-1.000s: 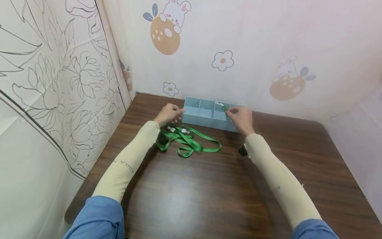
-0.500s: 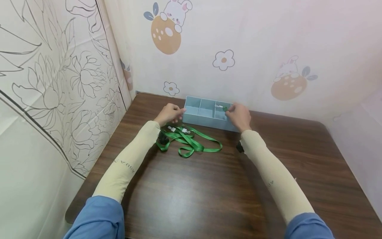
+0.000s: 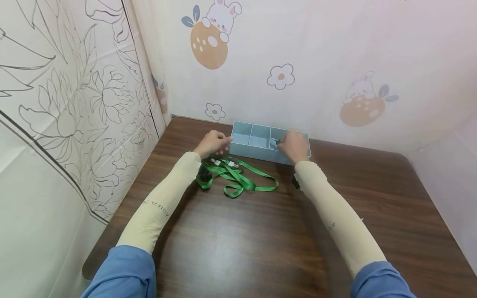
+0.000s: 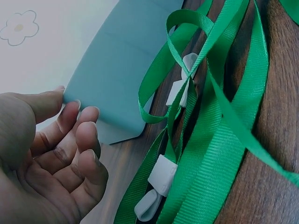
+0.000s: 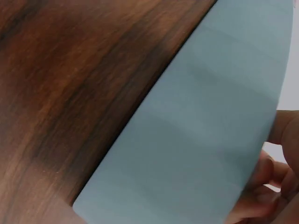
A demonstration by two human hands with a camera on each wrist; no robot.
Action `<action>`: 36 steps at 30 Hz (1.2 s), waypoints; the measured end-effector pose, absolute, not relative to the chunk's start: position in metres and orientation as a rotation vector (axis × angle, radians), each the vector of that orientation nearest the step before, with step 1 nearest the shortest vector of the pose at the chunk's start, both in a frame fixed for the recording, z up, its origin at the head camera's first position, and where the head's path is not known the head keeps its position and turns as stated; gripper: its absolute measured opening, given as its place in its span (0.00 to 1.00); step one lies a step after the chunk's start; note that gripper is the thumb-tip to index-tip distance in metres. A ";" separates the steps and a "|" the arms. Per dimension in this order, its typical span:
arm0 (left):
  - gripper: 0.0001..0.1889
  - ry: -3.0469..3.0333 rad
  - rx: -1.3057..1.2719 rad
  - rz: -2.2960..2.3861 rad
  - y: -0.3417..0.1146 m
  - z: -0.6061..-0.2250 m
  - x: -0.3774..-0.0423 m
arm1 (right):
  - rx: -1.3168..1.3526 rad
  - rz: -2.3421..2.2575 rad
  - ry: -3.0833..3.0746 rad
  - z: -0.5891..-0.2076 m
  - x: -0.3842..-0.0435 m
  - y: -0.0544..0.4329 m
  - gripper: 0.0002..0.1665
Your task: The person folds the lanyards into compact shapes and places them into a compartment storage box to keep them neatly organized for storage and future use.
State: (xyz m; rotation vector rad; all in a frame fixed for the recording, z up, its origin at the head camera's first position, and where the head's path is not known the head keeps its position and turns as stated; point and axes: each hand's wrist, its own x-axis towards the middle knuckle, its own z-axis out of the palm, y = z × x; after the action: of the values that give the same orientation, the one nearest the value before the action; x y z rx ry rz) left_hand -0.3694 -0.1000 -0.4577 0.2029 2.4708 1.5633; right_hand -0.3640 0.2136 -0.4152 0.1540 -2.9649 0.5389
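Note:
A pale blue divided box (image 3: 253, 152) stands at the back of the table by the wall. My left hand (image 3: 212, 143) pinches its left end; in the left wrist view the thumb and index fingertip meet at the box's corner. My right hand (image 3: 296, 147), blurred, is over the box's right part, its fingers dipped past the front rim. A bit of green ribbon with a white clip, a lanyard (image 3: 278, 141), shows at its fingertips in the third compartment from the left. In the right wrist view the box wall hides part of the fingers (image 5: 264, 170).
Loose green lanyards (image 3: 242, 181) with white clips (image 4: 162, 175) lie tangled on the brown table (image 3: 238, 240), in front of the box and beside the left wrist. A patterned wall sheet (image 3: 316, 49) rises right behind the box.
My right hand has moved left and lower into the box with the lanyard, uncovering the box's right end. The left hand stays at the left end.

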 end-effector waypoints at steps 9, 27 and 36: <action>0.24 2.473 0.205 1.554 -0.099 -0.459 -0.370 | 0.156 0.444 -3.075 -0.416 -0.370 0.215 0.07; 0.25 2.475 0.239 1.544 -0.095 -0.457 -0.370 | 0.148 0.190 -3.188 -0.415 -0.389 0.211 0.10; 0.24 2.493 0.239 1.552 -0.104 -0.463 -0.374 | 0.320 0.303 -3.216 -0.409 -0.389 0.211 0.15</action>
State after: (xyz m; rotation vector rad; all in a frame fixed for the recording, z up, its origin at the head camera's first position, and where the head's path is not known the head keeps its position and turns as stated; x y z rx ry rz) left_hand -0.3739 -0.1036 -0.4625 0.2394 2.4930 1.5518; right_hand -0.3887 0.2111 -0.4092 0.3204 -3.2160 0.3033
